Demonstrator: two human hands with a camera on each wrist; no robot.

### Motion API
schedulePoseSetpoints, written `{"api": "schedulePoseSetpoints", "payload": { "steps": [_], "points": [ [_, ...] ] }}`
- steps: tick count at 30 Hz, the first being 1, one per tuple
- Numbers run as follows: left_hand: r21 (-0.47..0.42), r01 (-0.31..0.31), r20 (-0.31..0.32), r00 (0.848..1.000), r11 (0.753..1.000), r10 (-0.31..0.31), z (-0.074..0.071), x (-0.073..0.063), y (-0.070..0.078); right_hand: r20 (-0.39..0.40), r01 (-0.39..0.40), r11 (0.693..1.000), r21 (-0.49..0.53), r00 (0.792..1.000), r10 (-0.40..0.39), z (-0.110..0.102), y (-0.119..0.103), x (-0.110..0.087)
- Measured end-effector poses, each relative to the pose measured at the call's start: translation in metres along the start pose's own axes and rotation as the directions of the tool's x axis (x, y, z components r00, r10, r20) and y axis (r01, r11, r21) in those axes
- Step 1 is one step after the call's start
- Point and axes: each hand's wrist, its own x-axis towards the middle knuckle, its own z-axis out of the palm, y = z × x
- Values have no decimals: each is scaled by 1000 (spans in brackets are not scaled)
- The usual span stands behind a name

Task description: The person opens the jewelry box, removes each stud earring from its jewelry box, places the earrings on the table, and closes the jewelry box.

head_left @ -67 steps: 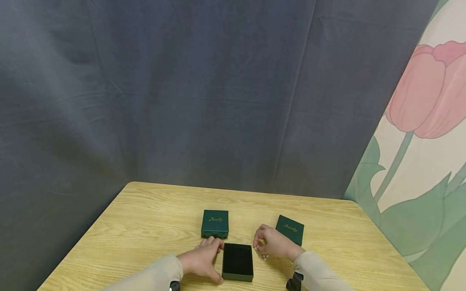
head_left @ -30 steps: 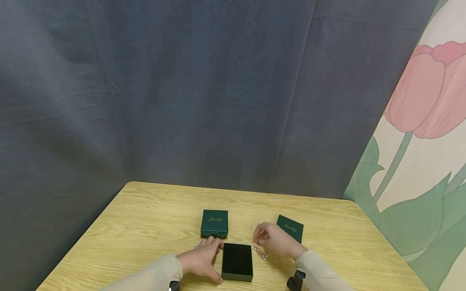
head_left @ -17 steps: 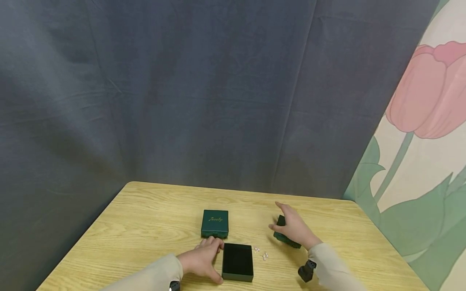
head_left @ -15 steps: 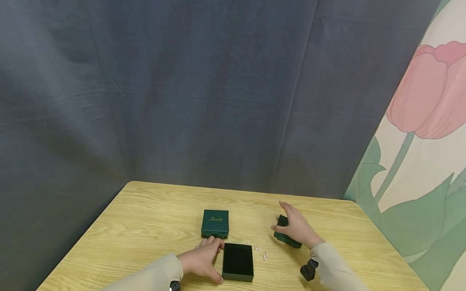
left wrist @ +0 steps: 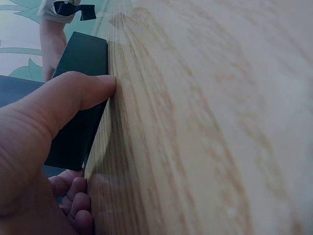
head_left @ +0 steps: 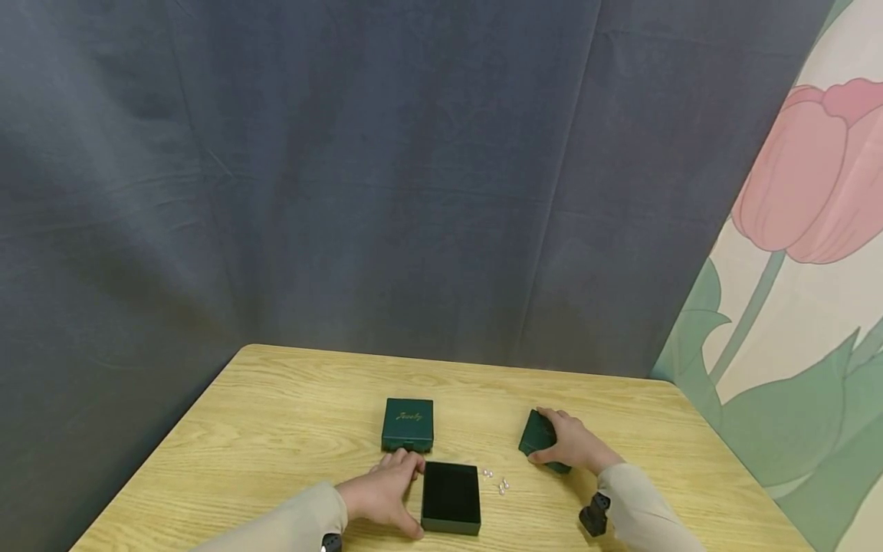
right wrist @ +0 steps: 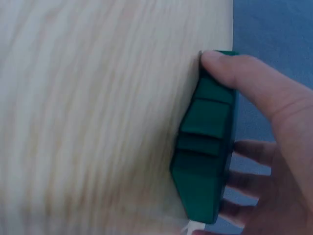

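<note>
In the head view my left hand (head_left: 386, 491) spans the left side of an open-topped dark green box (head_left: 451, 523) with a black inside. The left wrist view shows its thumb along the box (left wrist: 80, 127) and curled fingertips at the far end. My right hand (head_left: 576, 443) grips a small green lidded jewelry box (head_left: 538, 434). Its thumb is on the near side and its fingers on the far side, partly hiding the lid. In the right wrist view, that thumb presses one end of the box (right wrist: 203, 142). Small shiny pieces, perhaps earrings (head_left: 503, 485), lie between the boxes.
A second green jewelry box (head_left: 408, 422), shut and with gold lettering, stands just behind my left fingertips. All of this is on a light wooden table (head_left: 310, 399). A dark curtain (head_left: 414, 192) hangs behind its back edge, with a tulip mural (head_left: 793, 307) at right.
My right hand has left the small shiny pieces, moved right and back, and lowered from above the green jewelry box to grip it. My left hand and the open box stay put.
</note>
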Motion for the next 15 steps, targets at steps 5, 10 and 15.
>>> {"api": "schedulePoseSetpoints", "payload": {
  "steps": [5, 10, 15],
  "points": [
    [-6, 0, 10, 1000, 1000, 0, -1, -1, 0, -5, -4, 1000, -3, 1000, 4, -1, -6, 0],
    [-6, -1, 11, 1000, 1000, 1, -1, -1, 1, 12, 7, 997, 74, 1000, -8, -5, -19, -1],
    [-1, -2, 9, 1000, 1000, 2, 0, -1, 1, -26, 72, 988, 140, 997, -69, -12, -40, -1]
  ]
}}
